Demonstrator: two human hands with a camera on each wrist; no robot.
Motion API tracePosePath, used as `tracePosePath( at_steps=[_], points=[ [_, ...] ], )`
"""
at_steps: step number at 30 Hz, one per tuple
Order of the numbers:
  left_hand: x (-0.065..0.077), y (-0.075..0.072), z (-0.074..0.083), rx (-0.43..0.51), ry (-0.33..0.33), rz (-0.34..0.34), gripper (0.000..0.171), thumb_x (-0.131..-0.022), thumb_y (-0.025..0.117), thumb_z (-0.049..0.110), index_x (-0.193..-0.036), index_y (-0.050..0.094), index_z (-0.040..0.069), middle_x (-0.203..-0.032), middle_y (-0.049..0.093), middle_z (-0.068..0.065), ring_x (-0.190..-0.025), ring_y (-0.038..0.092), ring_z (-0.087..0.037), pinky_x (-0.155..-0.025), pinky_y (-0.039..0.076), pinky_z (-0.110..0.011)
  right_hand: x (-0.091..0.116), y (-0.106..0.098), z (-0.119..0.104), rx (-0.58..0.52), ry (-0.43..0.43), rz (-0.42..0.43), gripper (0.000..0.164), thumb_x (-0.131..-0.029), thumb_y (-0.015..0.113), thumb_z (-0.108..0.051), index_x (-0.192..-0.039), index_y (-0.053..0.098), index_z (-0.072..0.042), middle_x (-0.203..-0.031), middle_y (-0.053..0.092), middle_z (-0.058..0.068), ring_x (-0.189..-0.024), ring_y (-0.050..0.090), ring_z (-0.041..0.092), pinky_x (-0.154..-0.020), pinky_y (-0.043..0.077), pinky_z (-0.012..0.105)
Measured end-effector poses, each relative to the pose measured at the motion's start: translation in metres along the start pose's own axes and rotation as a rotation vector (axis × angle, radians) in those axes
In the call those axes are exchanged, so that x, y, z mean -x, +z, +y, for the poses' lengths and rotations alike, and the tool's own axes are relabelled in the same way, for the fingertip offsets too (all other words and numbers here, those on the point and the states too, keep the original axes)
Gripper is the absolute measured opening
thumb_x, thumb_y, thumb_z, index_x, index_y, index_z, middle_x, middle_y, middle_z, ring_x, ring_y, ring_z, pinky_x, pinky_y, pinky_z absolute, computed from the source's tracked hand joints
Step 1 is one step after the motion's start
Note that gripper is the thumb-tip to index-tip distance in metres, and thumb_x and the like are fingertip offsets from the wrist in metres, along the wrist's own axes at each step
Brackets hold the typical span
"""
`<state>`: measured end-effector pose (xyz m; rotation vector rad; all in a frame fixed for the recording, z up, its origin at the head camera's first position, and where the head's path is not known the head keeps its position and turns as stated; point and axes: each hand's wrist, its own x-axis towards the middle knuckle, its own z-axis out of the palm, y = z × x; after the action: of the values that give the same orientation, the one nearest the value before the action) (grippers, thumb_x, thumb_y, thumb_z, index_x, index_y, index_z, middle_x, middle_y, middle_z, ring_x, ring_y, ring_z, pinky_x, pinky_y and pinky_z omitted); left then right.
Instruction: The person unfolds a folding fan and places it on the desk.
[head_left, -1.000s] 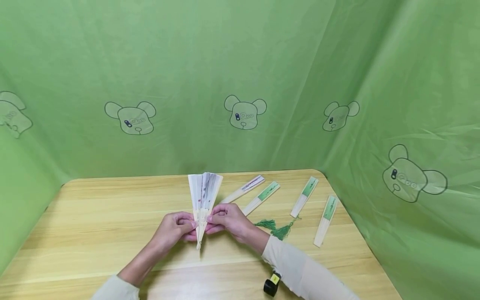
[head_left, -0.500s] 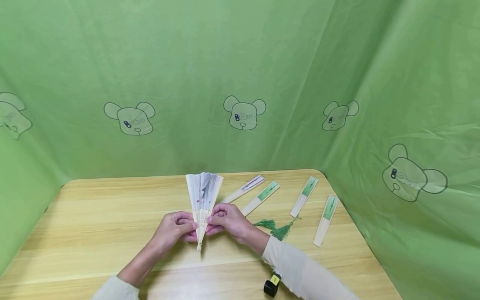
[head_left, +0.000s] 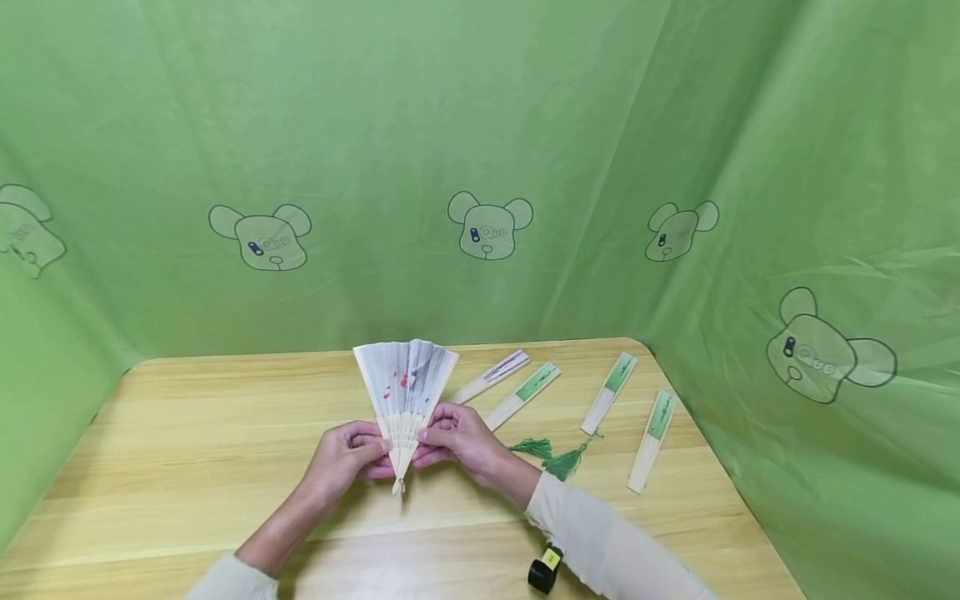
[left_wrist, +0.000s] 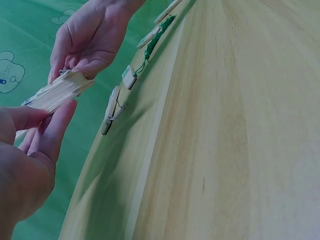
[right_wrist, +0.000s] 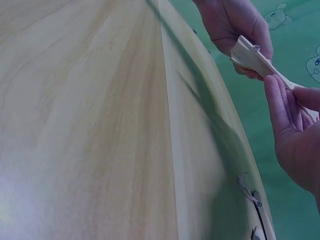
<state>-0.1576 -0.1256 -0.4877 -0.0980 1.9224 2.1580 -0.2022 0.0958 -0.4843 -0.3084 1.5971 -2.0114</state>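
Note:
A partly spread folding fan (head_left: 405, 383) with pale wooden ribs and a grey-white leaf bearing red and dark marks is held upright over the table. My left hand (head_left: 341, 458) pinches its left outer rib between thumb and fingers. On the opposite side my right hand (head_left: 465, 442) pinches the right outer rib. The pivot end points down towards me, below both hands. In the left wrist view the ribs (left_wrist: 62, 90) are seen edge-on between the two hands. The right wrist view shows the fan's pivot end (right_wrist: 250, 55) sticking out between them.
Folded fans lie to the right: a purple-patterned fan (head_left: 491, 375) and green ones, including a green fan (head_left: 525, 396) and a far-right fan (head_left: 651, 442). Green tassels (head_left: 562, 461) lie near my right wrist. Green curtains (head_left: 375, 167) surround the wooden table (head_left: 225, 417).
The fan has spread from a narrow wedge to a wider one, its left edge moving left and its right edge right. More of the red and grey picture shows. Both hands keep their hold.

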Motion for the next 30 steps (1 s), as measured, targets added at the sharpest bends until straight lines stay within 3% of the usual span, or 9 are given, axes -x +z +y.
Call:
tracePosePath(
  at_steps=[30],
  points=[
    [0.0057, 0.0076, -0.003, 0.057, 0.019, 0.081, 0.024, -0.093, 0.06, -0.008, -0.114, 0.05, -0.011, -0.085, 0.067, -0.009, -0.074, 0.071, -0.017, -0.075, 0.07, -0.031, 0.0043, -0.0016, 0.0058, -0.046, -0.049, 0.048, 0.02, -0.093, 0.061, 0.008, -0.112, 0.055, 0.007, -0.079, 0.076, 0.006, -0.071, 0.077, 0.017, -0.073, 0.07, 0.033]
  ],
)
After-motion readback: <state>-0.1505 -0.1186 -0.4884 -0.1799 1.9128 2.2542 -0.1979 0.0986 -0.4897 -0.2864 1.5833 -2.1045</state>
